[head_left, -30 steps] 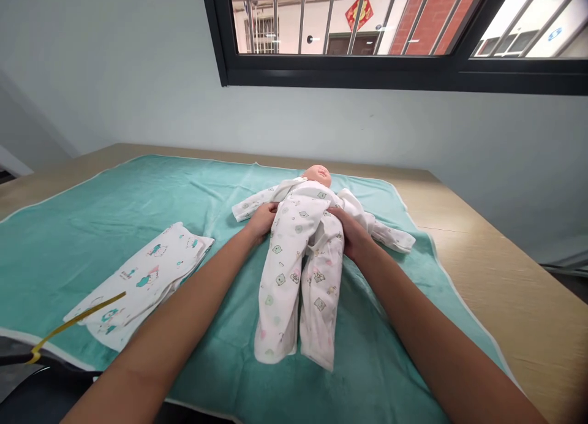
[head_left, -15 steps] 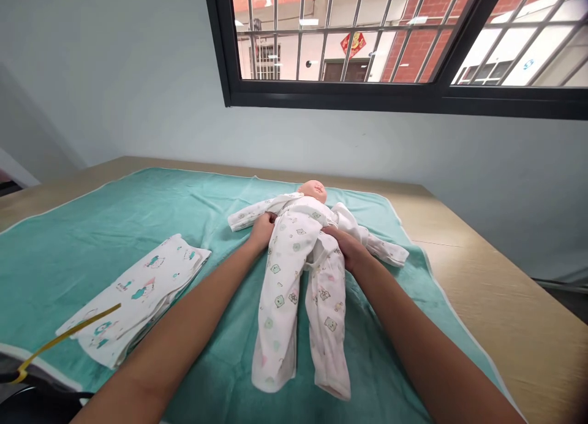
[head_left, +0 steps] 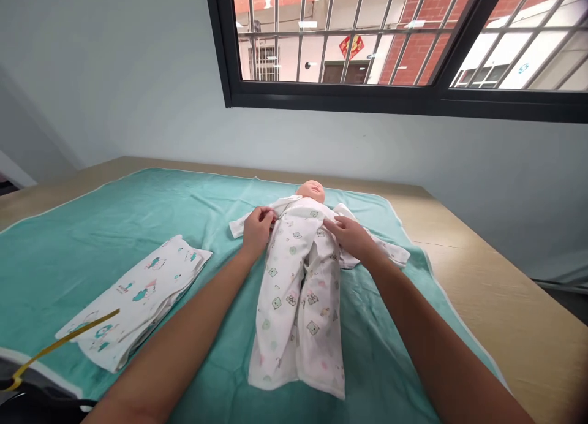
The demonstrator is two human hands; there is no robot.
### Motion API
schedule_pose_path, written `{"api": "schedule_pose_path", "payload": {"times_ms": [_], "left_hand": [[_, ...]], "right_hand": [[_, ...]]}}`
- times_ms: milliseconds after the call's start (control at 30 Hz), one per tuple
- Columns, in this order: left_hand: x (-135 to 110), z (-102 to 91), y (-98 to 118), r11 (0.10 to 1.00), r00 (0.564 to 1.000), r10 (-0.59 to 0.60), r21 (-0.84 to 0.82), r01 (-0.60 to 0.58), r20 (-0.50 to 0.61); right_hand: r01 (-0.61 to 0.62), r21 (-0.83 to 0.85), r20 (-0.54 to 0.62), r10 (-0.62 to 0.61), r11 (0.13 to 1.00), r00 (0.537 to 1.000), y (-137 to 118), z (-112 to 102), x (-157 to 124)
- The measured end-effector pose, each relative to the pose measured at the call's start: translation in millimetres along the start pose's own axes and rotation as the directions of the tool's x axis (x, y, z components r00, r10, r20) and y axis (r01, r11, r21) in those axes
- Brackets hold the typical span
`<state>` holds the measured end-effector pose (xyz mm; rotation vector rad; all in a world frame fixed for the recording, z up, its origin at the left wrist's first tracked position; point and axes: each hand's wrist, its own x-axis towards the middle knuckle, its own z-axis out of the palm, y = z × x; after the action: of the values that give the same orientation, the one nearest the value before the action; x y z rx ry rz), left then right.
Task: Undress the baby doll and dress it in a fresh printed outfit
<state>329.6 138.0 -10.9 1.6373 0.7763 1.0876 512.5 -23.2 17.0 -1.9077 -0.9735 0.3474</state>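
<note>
Mid-frame, you're likely straightening clothes [head_left: 287, 271] on the doll [head_left: 311, 191]; left grip [head_left: 257, 229] pinches them, right grip [head_left: 354, 235] unclear; next likely needs even tugging

White baby clothes [head_left: 280, 289] with green and pink prints, white-edged teal blanket [head_left: 119, 228]

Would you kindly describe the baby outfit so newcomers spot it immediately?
Find the teal blanket on the table. From the doll's head toward the camera stretches the white baby outfit, with sleeves and two legs, unlike the folded cloth at left.
</note>
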Motion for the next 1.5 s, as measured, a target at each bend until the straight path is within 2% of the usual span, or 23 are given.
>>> {"api": "schedule_pose_path", "payload": {"times_ms": [67,100,167,200,267,333,467,567,700,867,933,1033,1100,1133,1200,1300,1400,1467,1500], "left_hand": [[-8.5,2.0,18.1,0.992,0.988,0.13,-0.007,-0.13,0.086],[-13.1,4.3,26.4,0.978,0.966,0.205,0.006,-0.209,0.155],[-21.9,9.8,38.4,0.936,0.892,0.323,0.037,-0.351,0.315],[-25.4,12.3,41.5,0.914,0.849,0.354,0.049,-0.403,0.394],[-29.9,15.3,41.6,0.879,0.777,0.353,0.099,-0.466,0.521],[-31.0,15.9,35.7,0.855,0.748,0.31,0.172,-0.489,0.587],[-28.0,15.6,20.5,0.829,0.779,0.262,0.28,-0.485,0.57],[-27.0,17.2,14.4,0.833,0.802,0.263,0.293,-0.469,0.536],[-29.1,17.9,11.4,0.832,0.802,0.284,0.28,-0.478,0.525],[-33.3,15.4,10.6,0.787,0.749,0.291,0.296,-0.541,0.596],[-34.2,15.0,11.5,0.807,0.758,0.296,0.272,-0.524,0.582],[-33.8,15.2,13.9,0.858,0.825,0.262,0.271,-0.437,0.501],[-32.1,14.9,14.9,0.872,0.876,0.201,0.327,-0.363,0.438],[-30.8,14.6,15.0,0.873,0.894,0.173,0.357,-0.333,0.413],[-27.7,13.9,14.0,0.873,0.911,0.14,0.385,-0.299,0.389],[-23.8,13.3,11.2,0.891,0.905,0.116,0.359,-0.277,0.41],[-22.3,13.5,9.0,0.91,0.899,0.076,0.338,-0.24,0.432],[-22.0,13.5,7.7,0.918,0.896,0.066,0.325,-0.228,0.44],[-21.7,13.3,7.0,0.92,0.894,0.068,0.319,-0.228,0.442]], "right_hand": [[0.087,-0.152,-0.06,-0.098,0.985,0.993,-10.9,-2.3,-4.0],[0.154,-0.161,-0.076,-0.167,0.975,0.983,-14.9,-1.3,-6.0],[0.289,-0.092,-0.086,-0.297,0.953,0.951,-18.4,4.0,-8.0],[0.325,-0.053,-0.095,-0.329,0.944,0.94,-17.8,7.4,-7.2],[0.317,-0.009,-0.122,-0.315,0.948,0.941,-14.0,13.1,-1.2],[0.262,-0.033,-0.129,-0.264,0.965,0.956,-10.1,15.4,9.5],[0.226,-0.173,-0.008,-0.231,0.959,0.973,-13.4,11.3,33.8],[0.221,-0.242,0.104,-0.201,0.945,0.974,-24.2,7.9,45.9],[0.239,-0.317,0.223,-0.172,0.918,0.959,-34.3,4.5,60.3],[0.217,-0.345,0.114,-0.188,0.913,0.975,-25.9,-2.7,86.9],[0.203,-0.372,0.079,-0.187,0.906,0.979,-20.3,0.5,88.9],[0.257,-0.371,-0.037,-0.29,0.892,0.956,-16.7,15.2,72.3],[0.386,-0.341,-0.109,-0.444,0.857,0.89,-17.8,27.3,51.7],[0.458,-0.326,-0.094,-0.51,0.827,0.855,-19.0,32.7,40.6],[0.546,-0.309,0.059,-0.557,0.779,0.828,-21.6,40.6,20.0],[0.527,-0.357,0.321,-0.429,0.771,0.844,-24.5,43.8,-3.0],[0.489,-0.414,0.419,-0.316,0.768,0.851,-27.0,37.7,-22.0],[0.511,-0.364,0.463,-0.324,0.779,0.825,-28.8,29.7,-35.3],[0.531,-0.3,0.494,-0.347,0.793,0.797,-29.2,24.7,-41.7]]}}
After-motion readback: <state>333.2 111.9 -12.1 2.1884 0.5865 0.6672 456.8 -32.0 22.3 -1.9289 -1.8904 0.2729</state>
